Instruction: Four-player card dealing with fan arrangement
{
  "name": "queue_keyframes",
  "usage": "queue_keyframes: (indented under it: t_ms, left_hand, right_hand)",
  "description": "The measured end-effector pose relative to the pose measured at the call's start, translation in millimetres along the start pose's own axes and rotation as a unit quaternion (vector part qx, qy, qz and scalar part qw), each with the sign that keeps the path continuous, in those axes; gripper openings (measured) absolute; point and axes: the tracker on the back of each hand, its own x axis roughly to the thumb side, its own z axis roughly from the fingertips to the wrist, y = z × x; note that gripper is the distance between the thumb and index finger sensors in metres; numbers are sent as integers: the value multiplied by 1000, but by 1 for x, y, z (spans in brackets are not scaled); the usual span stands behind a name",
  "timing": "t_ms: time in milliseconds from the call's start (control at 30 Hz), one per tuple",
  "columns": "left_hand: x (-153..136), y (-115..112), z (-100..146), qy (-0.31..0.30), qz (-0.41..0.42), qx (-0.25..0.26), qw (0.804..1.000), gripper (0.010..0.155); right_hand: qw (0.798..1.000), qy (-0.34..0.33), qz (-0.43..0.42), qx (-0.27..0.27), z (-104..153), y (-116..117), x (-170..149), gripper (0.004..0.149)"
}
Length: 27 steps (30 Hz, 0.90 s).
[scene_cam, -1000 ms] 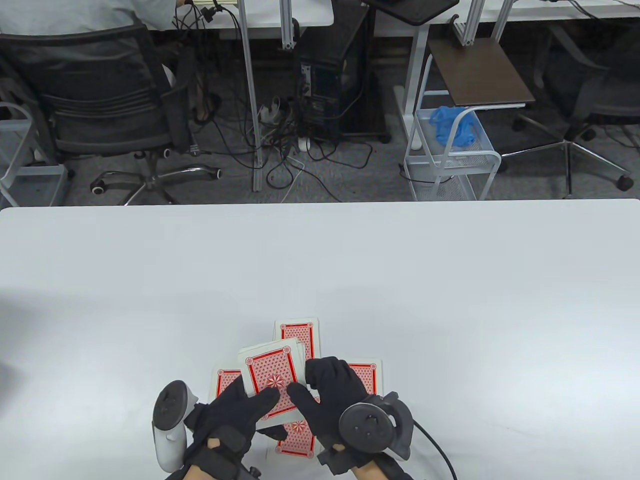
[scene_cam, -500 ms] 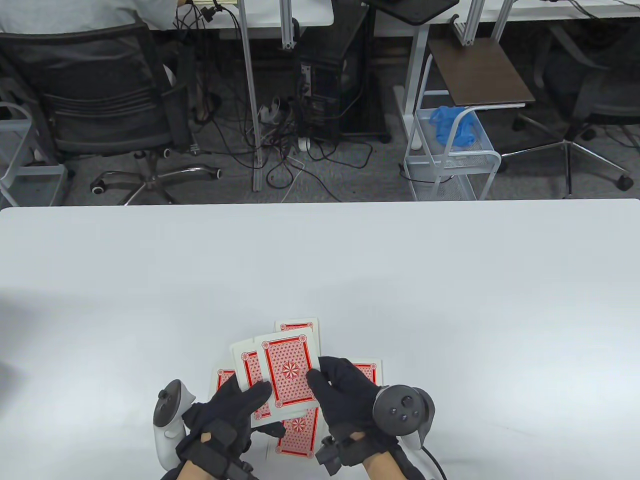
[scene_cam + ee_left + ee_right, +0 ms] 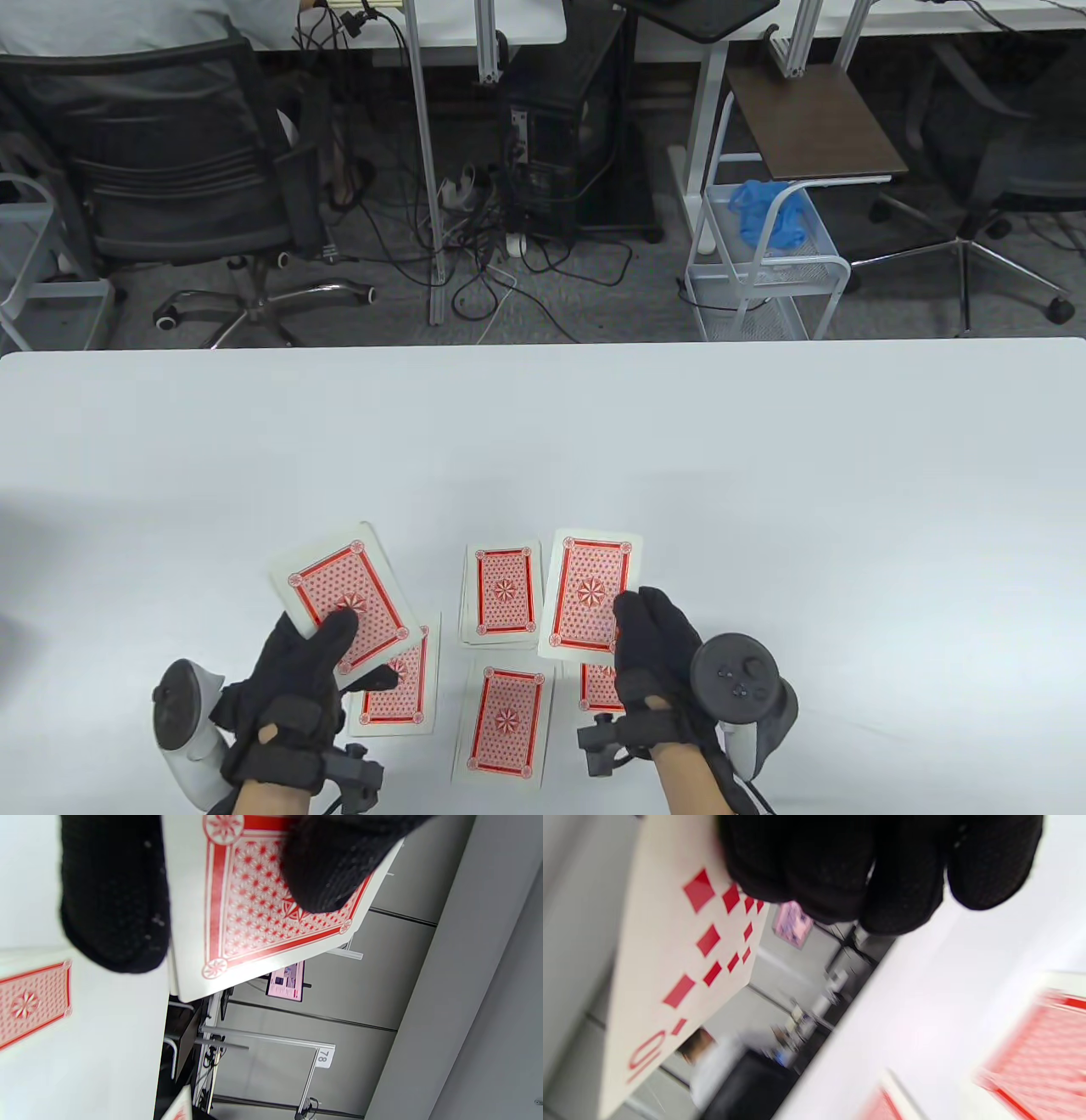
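My left hand (image 3: 297,679) grips a small stack of red-backed cards (image 3: 344,594) above the left pile (image 3: 399,692); the left wrist view shows the thumb (image 3: 331,870) on the stack's back (image 3: 254,908). My right hand (image 3: 657,658) pinches one red-backed card (image 3: 590,598) over the right pile (image 3: 600,688); its face, a ten of diamonds (image 3: 670,984), shows in the right wrist view. Two more face-down piles lie on the white table (image 3: 764,475): a far one (image 3: 502,592) and a near one (image 3: 504,720).
The table's far edge (image 3: 543,344) lies well beyond the cards. Past it stand an office chair (image 3: 170,187), a computer tower (image 3: 568,127) with cables and a white wire cart (image 3: 764,255).
My hands have parted. The left hand has carried the stack out to the left, and the right hand has drawn one card off it to the right, uncovering the piles on the table.
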Motion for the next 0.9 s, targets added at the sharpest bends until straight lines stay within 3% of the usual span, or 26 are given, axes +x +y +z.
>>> queue_keyframes:
  t_ms: [133,267,367,500,667,700,767,900]
  left_hand:
    - [0,6,0,-1,24,12,1000,50]
    - [-2,5,0,4,26,7,1000,50]
    - [-1,3,0,3,21,2,1000,50]
    - [-2,1,0,4,17,-4,1000,50]
    - [-4,-6,-1,10,-3,-19,1000,50]
    - [-6,-8,-1,12,-7,-25,1000,50]
    - [-8,-14,-2,19,-13,-38,999,50]
    - [-16,-32,-3,41,-26,-86,995,50]
  right_hand:
    - [992,21,53,113,3,33,2,38]
    - [954,-3,177,242,13,72,14,38]
    - [929,-41,292,222,24,92,25,38]
    - [872,-72,443,194,31,111,32,38]
    - [812,-45,516,271,28,129,20,43]
    - [817,-44,509,269,27,125,22,43]
    - [848,-73,471,232,25,114,28,45]
    - [943,-172,276,65,27,76,46,48]
